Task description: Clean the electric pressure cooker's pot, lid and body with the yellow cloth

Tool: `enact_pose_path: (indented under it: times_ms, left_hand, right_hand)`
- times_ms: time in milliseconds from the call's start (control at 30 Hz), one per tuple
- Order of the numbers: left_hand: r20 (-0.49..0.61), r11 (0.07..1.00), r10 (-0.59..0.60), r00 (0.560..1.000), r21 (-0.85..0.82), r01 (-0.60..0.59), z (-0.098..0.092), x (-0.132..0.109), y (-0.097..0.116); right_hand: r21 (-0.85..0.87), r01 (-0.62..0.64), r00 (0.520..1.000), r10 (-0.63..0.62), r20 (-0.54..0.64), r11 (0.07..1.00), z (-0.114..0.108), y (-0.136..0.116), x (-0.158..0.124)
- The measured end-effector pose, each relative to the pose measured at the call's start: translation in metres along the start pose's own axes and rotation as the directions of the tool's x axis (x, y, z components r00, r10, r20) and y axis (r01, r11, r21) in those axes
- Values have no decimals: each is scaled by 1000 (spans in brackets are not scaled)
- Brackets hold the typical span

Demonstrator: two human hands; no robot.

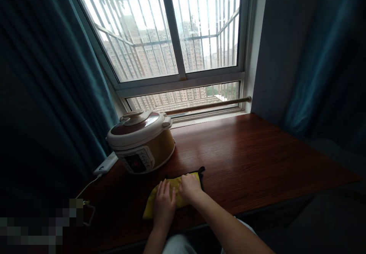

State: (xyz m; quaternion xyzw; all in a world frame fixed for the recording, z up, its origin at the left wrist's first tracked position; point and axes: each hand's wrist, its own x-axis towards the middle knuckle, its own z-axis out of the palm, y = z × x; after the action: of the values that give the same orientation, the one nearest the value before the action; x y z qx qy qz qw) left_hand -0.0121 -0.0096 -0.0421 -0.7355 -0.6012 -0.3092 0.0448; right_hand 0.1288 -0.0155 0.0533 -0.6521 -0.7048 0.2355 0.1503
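A yellow cloth (150, 207) with a dark edging lies folded on the brown wooden table, with a small dark loop at its far right corner. My left hand (165, 201) rests on the cloth's left part, its fingers stretched out flat and pointing away from me. On the right part, my right hand (189, 188) has its fingers curled down onto the cloth, closed around a bit of it; the fingertips are partly hidden. The two hands are close together.
A white and gold electric cooker (162, 147) with a lid stands behind the cloth to the left. Beside it lies a white power strip (105, 164) with a cord. The wooden table (243, 151) reaches a barred window; blue curtains (71, 74) hang at the sides.
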Motion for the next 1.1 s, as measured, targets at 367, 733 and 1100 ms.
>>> enact_pose_path:
  times_ms: [367,733,1100]
  left_hand:
    - [223,999,16,975,29,-23,-5,0,10]
    - [124,40,-681,722,-978,206,-82,84,43]
    - [436,-453,-725,533,-885,109,-143,175,31]
  right_hand:
    - [13,-363,930,361,65,932,-2,18,16]
    - [549,-343,892,448,-63,762,-61,49,37]
    - [983,38,999,21,-35,-178,-121,-33,128]
